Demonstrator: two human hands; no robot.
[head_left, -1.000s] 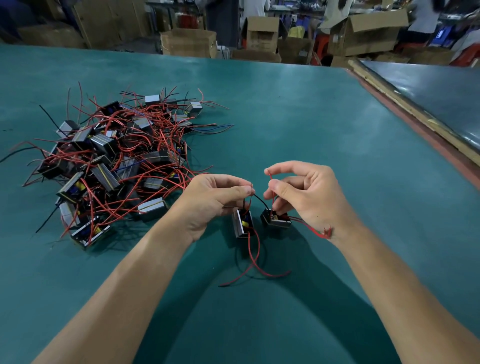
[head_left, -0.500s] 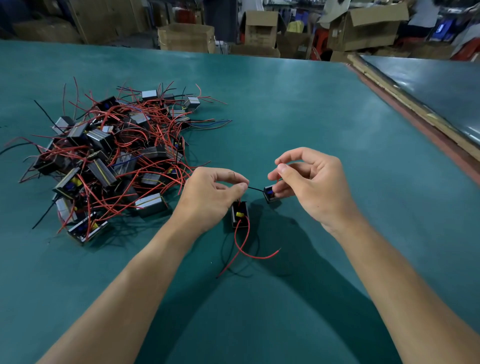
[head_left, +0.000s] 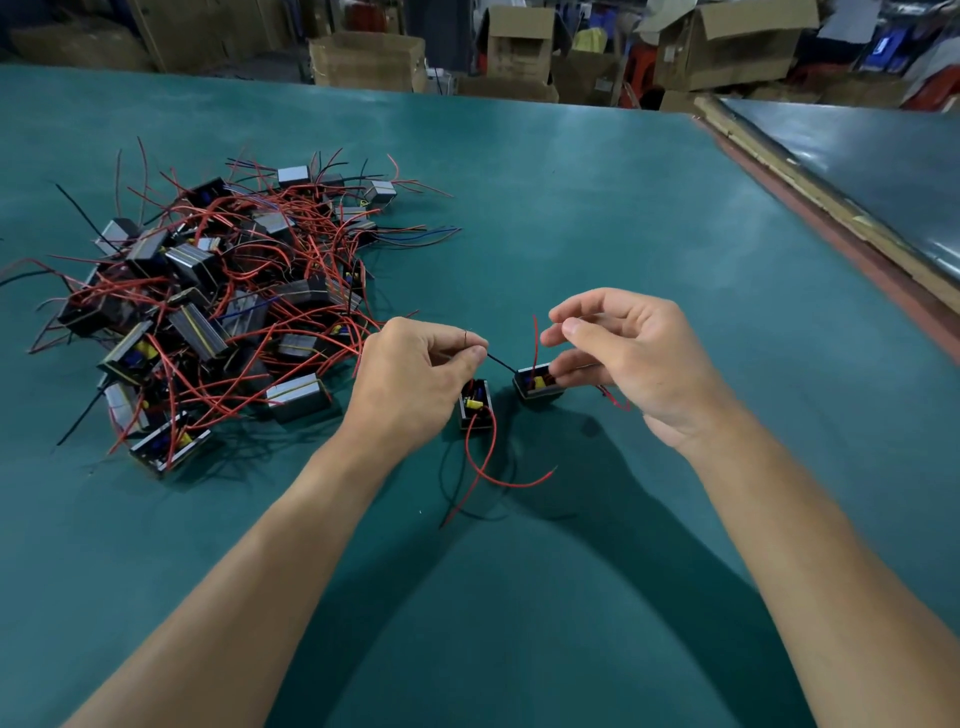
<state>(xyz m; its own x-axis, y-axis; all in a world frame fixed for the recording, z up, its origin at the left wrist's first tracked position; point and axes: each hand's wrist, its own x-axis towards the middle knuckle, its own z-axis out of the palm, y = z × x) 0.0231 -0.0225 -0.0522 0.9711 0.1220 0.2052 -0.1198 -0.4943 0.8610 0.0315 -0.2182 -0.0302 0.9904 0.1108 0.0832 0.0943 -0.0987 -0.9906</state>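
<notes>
A thin black wire (head_left: 501, 362) is pinched between the thumb and forefinger of the left hand (head_left: 410, 384). It runs to a small box (head_left: 540, 387) held in the lower fingers of the right hand (head_left: 639, 364), down at the green surface (head_left: 623, 234). A red wire (head_left: 535, 338) is pinched at that hand's fingertips. A second box (head_left: 475, 408) lies just under the left hand. A tangled pile (head_left: 208, 301) of similar boxes is heaped nearby, to the left.

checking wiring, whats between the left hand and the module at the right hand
A thin black wire, from left hand to that module, in the head view.
</notes>
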